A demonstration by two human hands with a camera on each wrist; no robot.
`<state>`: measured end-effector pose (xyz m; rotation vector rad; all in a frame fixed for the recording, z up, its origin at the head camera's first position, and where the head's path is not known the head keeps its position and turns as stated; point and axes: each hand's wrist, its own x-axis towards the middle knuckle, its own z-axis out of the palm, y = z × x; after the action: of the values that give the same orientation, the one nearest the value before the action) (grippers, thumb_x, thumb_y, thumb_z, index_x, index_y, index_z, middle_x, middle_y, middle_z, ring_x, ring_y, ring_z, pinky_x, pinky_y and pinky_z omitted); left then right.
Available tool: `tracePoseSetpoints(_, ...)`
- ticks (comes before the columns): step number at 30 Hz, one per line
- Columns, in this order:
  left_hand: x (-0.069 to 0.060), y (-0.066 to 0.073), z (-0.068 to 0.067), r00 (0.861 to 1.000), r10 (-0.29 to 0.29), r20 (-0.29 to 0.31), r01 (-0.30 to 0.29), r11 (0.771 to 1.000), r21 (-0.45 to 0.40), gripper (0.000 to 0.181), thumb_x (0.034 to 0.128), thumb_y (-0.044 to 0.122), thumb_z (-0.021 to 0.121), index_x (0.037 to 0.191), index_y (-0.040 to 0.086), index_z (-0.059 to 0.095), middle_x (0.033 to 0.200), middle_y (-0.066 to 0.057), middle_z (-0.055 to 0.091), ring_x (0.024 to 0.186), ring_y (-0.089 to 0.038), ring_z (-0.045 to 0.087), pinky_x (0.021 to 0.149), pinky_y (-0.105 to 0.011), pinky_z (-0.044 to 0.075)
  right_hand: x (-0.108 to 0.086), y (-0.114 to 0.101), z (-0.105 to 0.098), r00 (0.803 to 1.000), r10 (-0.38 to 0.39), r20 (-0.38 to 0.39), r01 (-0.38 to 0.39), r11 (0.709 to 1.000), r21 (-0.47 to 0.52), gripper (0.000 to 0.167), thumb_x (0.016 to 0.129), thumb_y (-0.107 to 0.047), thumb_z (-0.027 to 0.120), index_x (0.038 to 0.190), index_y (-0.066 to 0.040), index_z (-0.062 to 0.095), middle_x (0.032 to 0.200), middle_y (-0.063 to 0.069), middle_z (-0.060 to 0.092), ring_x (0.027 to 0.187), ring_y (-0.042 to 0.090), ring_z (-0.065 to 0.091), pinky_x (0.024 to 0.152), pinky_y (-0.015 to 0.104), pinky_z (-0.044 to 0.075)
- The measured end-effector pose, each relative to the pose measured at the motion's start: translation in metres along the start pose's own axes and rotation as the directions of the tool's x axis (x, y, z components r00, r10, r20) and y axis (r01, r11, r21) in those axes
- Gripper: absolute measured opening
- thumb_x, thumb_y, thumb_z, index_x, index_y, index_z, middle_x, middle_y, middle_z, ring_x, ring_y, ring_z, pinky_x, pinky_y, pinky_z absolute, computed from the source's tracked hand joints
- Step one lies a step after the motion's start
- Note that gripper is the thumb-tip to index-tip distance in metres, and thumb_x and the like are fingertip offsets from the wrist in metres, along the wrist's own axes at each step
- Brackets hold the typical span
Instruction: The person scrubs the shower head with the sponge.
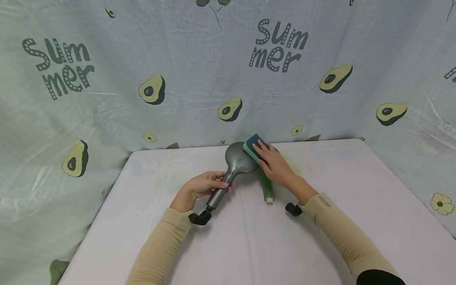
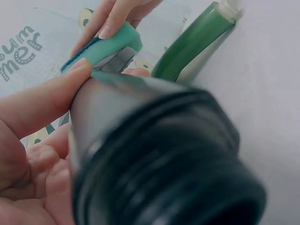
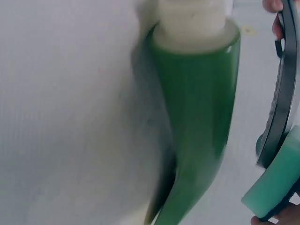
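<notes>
A grey shower head (image 1: 238,155) is held at an angle above the white table by my left hand (image 1: 204,184), which grips its handle between thumb and fingers. The black threaded handle end (image 2: 187,187) fills the near part of the left wrist view. My right hand (image 1: 277,165) holds a two-tone sponge (image 1: 251,147), its teal foam against the right edge of the shower head and its dark blue side under my fingers. Below that hand lies a long green object (image 3: 197,103) with a whitish end; its far part is hidden in the head view.
The white table (image 1: 228,245) meets a hanging pale cloth (image 1: 192,55) printed with avocados and lettering at its back edge. Black wrist cameras (image 1: 293,209) stick out below both wrists.
</notes>
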<state>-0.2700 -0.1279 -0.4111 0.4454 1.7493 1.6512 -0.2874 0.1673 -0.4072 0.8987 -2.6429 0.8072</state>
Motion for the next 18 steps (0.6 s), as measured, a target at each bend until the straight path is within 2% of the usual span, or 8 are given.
tracePoseSetpoints(5, -0.001, 0.001, 0.001, 1.000, -0.001, -0.002, 0.001, 1.000, 0.000, 0.055, 0.1038, -0.001, 0.049, 0.155, -0.011, 0.031, 0.123, -0.009, 0.071, 0.103, -0.014, 0.069, 0.089, -0.035, 0.052, -0.001, -0.018, 0.005, 0.989, -0.147, -0.027, 0.144, 0.986, -0.084, 0.051, 0.105, -0.011, 0.056, 0.154, -0.002, 0.045, 0.161, 0.023, 0.033, 0.147, 0.054, 0.023, 0.115, 0.066, 0.022)
tracePoseSetpoints(9, 0.000, 0.003, 0.003, 1.000, -0.003, -0.009, 0.003, 1.000, 0.003, 0.056, 0.1038, 0.000, 0.050, 0.155, -0.010, 0.031, 0.129, -0.016, 0.067, 0.117, -0.030, 0.066, 0.092, -0.038, 0.051, 0.000, -0.031, 0.010, 0.952, -0.305, -0.016, 0.299, 0.942, -0.150, 0.050, 0.100, -0.006, 0.062, 0.149, -0.003, 0.052, 0.157, 0.024, 0.039, 0.145, 0.053, 0.028, 0.114, 0.065, 0.026)
tracePoseSetpoints(11, 0.000, 0.003, 0.003, 1.000, -0.003, -0.012, 0.004, 1.000, 0.003, 0.056, 0.1040, 0.000, 0.050, 0.155, -0.010, 0.031, 0.132, -0.018, 0.066, 0.123, -0.036, 0.062, 0.093, -0.039, 0.051, 0.001, -0.035, 0.011, 0.935, -0.353, -0.002, 0.349, 0.924, -0.155, 0.049, 0.099, -0.005, 0.063, 0.148, -0.004, 0.054, 0.157, 0.023, 0.041, 0.145, 0.052, 0.029, 0.114, 0.065, 0.026)
tracePoseSetpoints(12, 0.000, 0.003, 0.003, 1.000, -0.003, -0.012, 0.003, 1.000, 0.002, 0.056, 0.1040, 0.000, 0.050, 0.155, -0.010, 0.031, 0.131, -0.018, 0.066, 0.123, -0.036, 0.062, 0.094, -0.040, 0.051, 0.001, -0.035, 0.012, 0.929, -0.369, 0.002, 0.365, 0.918, -0.156, 0.049, 0.099, -0.005, 0.063, 0.147, -0.004, 0.055, 0.156, 0.023, 0.042, 0.145, 0.052, 0.030, 0.114, 0.064, 0.027)
tracePoseSetpoints(14, -0.001, 0.003, 0.003, 1.000, -0.003, -0.012, 0.003, 1.000, -0.002, 0.055, 0.1041, 0.000, 0.050, 0.155, -0.010, 0.031, 0.130, -0.016, 0.067, 0.121, -0.033, 0.064, 0.094, -0.039, 0.051, 0.002, -0.033, 0.010, 0.929, -0.370, 0.004, 0.367, 0.920, -0.137, 0.049, 0.099, -0.005, 0.064, 0.147, -0.005, 0.055, 0.156, 0.022, 0.042, 0.145, 0.051, 0.030, 0.115, 0.063, 0.027)
tracePoseSetpoints(18, -0.002, 0.004, 0.003, 1.000, 0.004, -0.010, -0.004, 1.000, -0.012, 0.055, 0.1036, 0.000, 0.050, 0.155, -0.010, 0.032, 0.126, -0.011, 0.070, 0.109, -0.020, 0.068, 0.091, -0.036, 0.051, 0.004, -0.021, 0.005, 0.954, -0.300, -0.013, 0.298, 0.952, -0.071, 0.049, 0.102, -0.008, 0.061, 0.150, -0.004, 0.052, 0.158, 0.022, 0.040, 0.146, 0.050, 0.028, 0.115, 0.063, 0.025)
